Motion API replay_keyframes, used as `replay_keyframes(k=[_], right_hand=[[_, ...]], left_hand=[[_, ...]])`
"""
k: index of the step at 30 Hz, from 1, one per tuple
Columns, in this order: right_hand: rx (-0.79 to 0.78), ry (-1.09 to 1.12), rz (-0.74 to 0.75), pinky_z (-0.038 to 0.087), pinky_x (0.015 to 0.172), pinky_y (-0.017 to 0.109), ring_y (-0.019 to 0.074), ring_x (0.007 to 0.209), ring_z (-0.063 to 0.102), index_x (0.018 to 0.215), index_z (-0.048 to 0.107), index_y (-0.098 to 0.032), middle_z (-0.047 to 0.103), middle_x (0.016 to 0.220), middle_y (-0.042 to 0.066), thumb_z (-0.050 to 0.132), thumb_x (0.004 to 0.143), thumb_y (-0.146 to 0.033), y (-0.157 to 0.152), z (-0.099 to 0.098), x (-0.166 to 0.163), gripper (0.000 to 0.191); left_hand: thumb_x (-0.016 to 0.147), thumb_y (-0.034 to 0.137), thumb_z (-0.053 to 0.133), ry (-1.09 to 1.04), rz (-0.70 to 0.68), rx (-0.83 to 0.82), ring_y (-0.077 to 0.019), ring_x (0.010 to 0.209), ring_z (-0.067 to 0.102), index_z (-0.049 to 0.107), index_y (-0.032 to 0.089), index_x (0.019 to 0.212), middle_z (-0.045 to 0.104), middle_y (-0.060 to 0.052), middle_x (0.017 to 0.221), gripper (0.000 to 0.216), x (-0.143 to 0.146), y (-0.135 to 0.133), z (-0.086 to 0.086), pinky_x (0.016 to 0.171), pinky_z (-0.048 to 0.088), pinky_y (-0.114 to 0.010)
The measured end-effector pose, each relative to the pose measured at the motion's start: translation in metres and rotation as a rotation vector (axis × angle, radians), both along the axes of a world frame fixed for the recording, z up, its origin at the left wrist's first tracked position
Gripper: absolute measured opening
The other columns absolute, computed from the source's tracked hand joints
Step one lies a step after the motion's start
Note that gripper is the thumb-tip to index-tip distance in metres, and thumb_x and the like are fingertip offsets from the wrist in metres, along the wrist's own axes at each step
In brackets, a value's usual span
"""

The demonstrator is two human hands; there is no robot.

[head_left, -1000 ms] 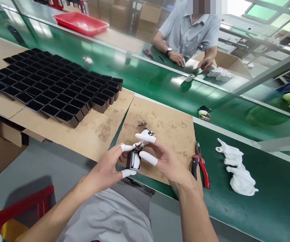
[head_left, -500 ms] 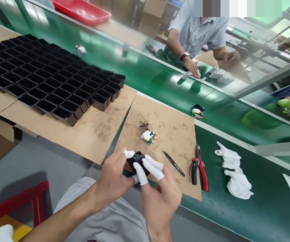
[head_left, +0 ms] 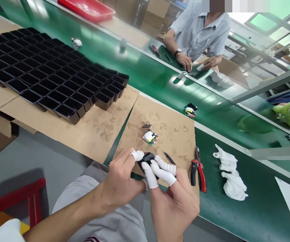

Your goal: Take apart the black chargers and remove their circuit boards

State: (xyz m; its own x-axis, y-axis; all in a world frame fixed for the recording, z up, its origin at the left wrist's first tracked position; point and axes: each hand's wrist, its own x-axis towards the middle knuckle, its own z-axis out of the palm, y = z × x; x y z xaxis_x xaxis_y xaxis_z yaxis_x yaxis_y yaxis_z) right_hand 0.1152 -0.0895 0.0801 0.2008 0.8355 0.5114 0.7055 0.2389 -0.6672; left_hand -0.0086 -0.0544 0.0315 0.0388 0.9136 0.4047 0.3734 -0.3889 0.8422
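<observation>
Both hands wear white finger cots and meet over the cardboard's near edge. Between them is a small black plastic case (head_left: 148, 157), its top facing up and partly hidden by fingers. My left hand (head_left: 121, 176) grips the case from the left side. On the right, my right hand (head_left: 172, 191) presses its covered fingertips and thumb against the top and side. Just beyond lies a small circuit board (head_left: 150, 137) with white and yellow parts and a black piece attached by it. Black tweezers (head_left: 169, 157) lie behind my right fingers, partly covered.
Rows of black open cases (head_left: 66, 90) fill the left cardboard. Red-handled pliers (head_left: 197, 171) and white cloth-like pieces (head_left: 233, 174) lie to the right. Another circuit board (head_left: 190, 111) sits on the green belt (head_left: 145, 75). Across it, a person in a grey shirt (head_left: 197, 30) handles small white pieces.
My hands and the case have shifted slightly right. The case's opening, which showed green inside, now looks covered by a black piece. The co-worker's hands have moved closer together.
</observation>
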Motion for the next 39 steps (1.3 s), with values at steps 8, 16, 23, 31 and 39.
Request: replay_keyframes(k=[8, 16, 23, 31, 39], right_hand=[[-0.085, 0.203, 0.029, 0.071, 0.091, 0.041, 0.0258, 0.103, 0.082, 0.118, 0.091, -0.028, 0.082, 0.11, 0.008, 0.083, 0.102, -0.02, 0.005, -0.032, 0.007, 0.02], [-0.037, 0.069, 0.092, 0.074, 0.092, 0.044, 0.0307, 0.11, 0.086, 0.12, 0.09, -0.026, 0.086, 0.112, 0.012, 0.077, 0.105, -0.019, -0.002, -0.032, 0.018, 0.021], [-0.052, 0.116, 0.086, 0.072, 0.099, 0.042, 0.0294, 0.118, 0.084, 0.122, 0.09, -0.031, 0.085, 0.119, 0.01, 0.077, 0.104, -0.016, -0.006, -0.013, 0.011, 0.026], [-0.016, -0.119, 0.155, 0.072, 0.098, 0.042, 0.0296, 0.118, 0.084, 0.134, 0.084, -0.026, 0.083, 0.122, 0.013, 0.068, 0.109, -0.011, -0.007, -0.032, 0.019, 0.034], [0.108, -0.385, 0.269, 0.074, 0.099, 0.047, 0.0349, 0.125, 0.083, 0.163, 0.066, -0.03, 0.083, 0.135, 0.016, 0.067, 0.107, -0.005, -0.012, -0.019, 0.039, 0.062]], left_hand=[[0.07, 0.004, 0.069, 0.014, -0.036, -0.137, -0.0215, 0.079, 0.067, 0.054, 0.026, 0.091, 0.068, 0.0, 0.089, 0.034, 0.01, 0.005, -0.016, 0.069, 0.049, -0.03], [0.066, 0.006, 0.07, 0.011, -0.037, -0.106, -0.0218, 0.079, 0.069, 0.057, 0.026, 0.093, 0.07, 0.0, 0.088, 0.036, 0.008, 0.005, -0.014, 0.07, 0.051, -0.03], [0.067, 0.006, 0.07, -0.033, -0.014, -0.098, -0.021, 0.079, 0.066, 0.057, 0.026, 0.092, 0.068, 0.0, 0.088, 0.035, 0.007, 0.0, -0.004, 0.07, 0.049, -0.029], [0.075, 0.01, 0.071, -0.032, -0.032, -0.14, -0.0191, 0.075, 0.066, 0.054, 0.026, 0.086, 0.068, 0.002, 0.084, 0.026, 0.01, 0.006, -0.014, 0.068, 0.048, -0.028], [0.066, 0.007, 0.071, -0.047, -0.031, -0.169, -0.0193, 0.075, 0.069, 0.057, 0.026, 0.09, 0.069, 0.002, 0.084, 0.034, 0.007, 0.0, 0.005, 0.069, 0.051, -0.028]])
